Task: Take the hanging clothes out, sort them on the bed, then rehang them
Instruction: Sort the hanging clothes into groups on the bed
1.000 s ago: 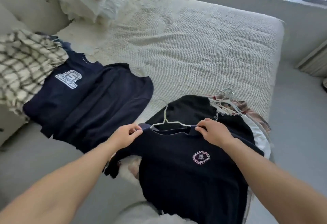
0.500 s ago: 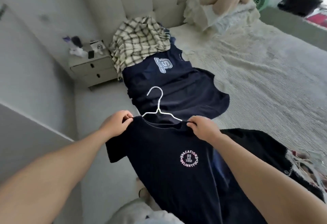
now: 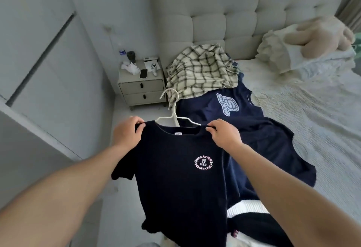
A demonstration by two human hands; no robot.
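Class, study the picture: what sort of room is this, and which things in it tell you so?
A bedroom, most likely: a bed with a padded headboard, a nightstand beside it, and clothes laid out on the covers.

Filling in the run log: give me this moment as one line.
left hand: grips tee shoulder | right hand: grips other shoulder | black tee: on white hanger, held up | bed: plaid shirt, navy tees

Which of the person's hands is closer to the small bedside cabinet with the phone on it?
Left. The left hand grips the dark T-shirt's shoulder just below the pale two-drawer bedside cabinet; the right hand holds the other shoulder, farther toward the bed.
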